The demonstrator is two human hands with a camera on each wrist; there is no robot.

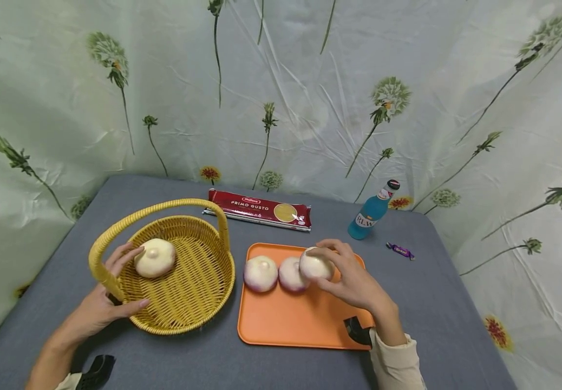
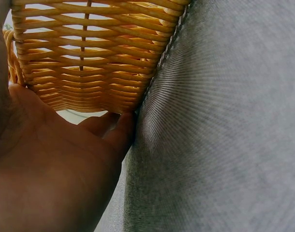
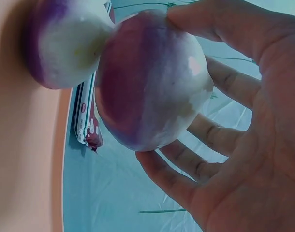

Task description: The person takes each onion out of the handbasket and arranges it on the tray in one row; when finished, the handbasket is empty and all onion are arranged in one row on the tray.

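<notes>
While the left hand (image 1: 98, 309) grips the basket (image 1: 195, 276) left of the tray (image 1: 281, 325), thumb over the wicker rim, the right hand (image 1: 351, 275) pinches a purple-white turnip (image 1: 315, 267) above the tray. Smooth skin could slip, I'd judge: oppose thumb and fingers around its widest part, lift clear of the middle turnip (image 1: 291, 275) on the tray before going sideways.

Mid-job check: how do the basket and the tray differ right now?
The basket is yellow, woven and round; the tray is orange, smooth and rectangular. The basket has an arched handle; the tray shows none. The basket holds one turnip; two turnips rest on the tray. Both sit on the grey tablecloth.
</notes>
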